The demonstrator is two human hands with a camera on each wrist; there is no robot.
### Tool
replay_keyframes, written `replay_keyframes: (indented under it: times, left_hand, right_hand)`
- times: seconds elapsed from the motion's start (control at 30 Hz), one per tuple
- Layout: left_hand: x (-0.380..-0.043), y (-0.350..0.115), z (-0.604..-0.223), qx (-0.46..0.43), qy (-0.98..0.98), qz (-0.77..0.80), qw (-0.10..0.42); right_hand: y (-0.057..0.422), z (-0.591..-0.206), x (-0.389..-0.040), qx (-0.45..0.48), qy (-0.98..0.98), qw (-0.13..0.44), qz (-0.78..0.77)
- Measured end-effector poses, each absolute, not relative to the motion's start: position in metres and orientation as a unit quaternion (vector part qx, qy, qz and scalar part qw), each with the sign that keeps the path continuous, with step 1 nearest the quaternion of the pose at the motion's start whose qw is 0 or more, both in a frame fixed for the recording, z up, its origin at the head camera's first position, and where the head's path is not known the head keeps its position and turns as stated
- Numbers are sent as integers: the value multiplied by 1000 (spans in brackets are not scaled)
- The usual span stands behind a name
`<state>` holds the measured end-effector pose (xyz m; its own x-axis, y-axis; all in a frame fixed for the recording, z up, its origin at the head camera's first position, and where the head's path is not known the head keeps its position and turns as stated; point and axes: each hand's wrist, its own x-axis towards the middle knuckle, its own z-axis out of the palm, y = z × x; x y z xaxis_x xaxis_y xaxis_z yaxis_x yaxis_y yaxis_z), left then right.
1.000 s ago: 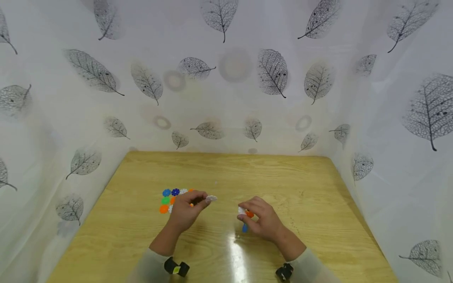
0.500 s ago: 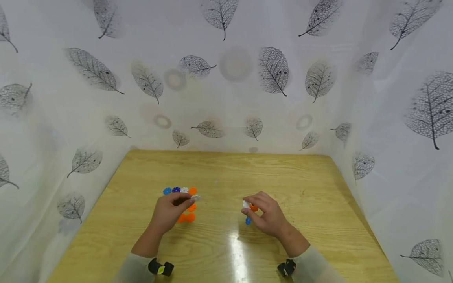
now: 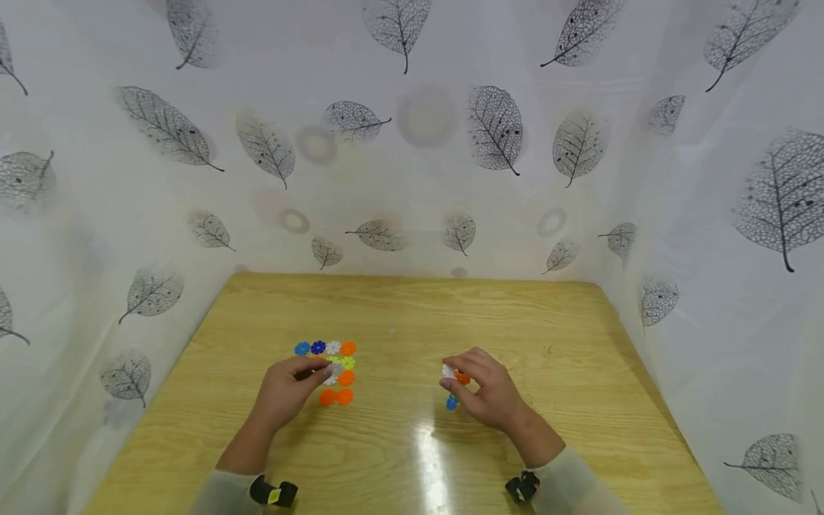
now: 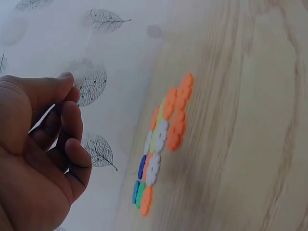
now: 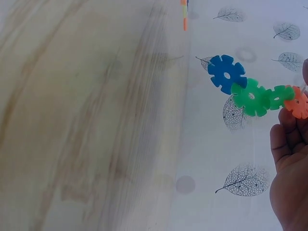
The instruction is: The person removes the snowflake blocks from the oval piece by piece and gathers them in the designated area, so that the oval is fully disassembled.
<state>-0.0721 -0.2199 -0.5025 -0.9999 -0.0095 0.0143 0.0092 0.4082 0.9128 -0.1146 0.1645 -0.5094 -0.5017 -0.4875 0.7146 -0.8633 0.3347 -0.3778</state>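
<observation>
My left hand [image 3: 287, 393] pinches a white notched plastic snowflake disc [image 3: 337, 370] between thumb and fingertips, raised over the laid-out discs. In the left wrist view that disc [image 4: 82, 71] looks pale and blurred. A chain of interlocked snowflake discs is in my right hand [image 3: 487, 392], gripped at its white end disc [image 3: 448, 371]. The right wrist view shows the chain's blue disc [image 5: 218, 67], two green discs [image 5: 251, 108] and an orange disc [image 5: 299, 107] close to the fingers; the right fingertips are partly cut off there.
On the left of the wooden table [image 3: 412, 307] lie rows of loose snowflake discs in orange, white, blue, yellow and green, such as the front orange disc [image 3: 345, 395]. A white leaf-print curtain [image 3: 412, 179] surrounds the table's back and sides.
My left hand has moved left with its white disc, from the table's middle to over the rows. My right hand shifted slightly right and then stayed still, holding the chain.
</observation>
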Motion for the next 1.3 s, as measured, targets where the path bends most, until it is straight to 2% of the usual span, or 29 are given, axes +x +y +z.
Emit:
replay_keyframes:
  times: [0.67,0.9,1.3]
  left_hand:
    - [-70,-246,-515,62,-919,-387,-51]
    - [-69,-255,-521,80,-917,-381,-84]
    - [-71,-259,-529,106,-924,-354,-103]
  right_hand:
    - [161,-513,-116,442,-769,252,386]
    - [161,-513,-113,439,-774,239,389]
    - [159,-510,-112,445,-769,246,388]
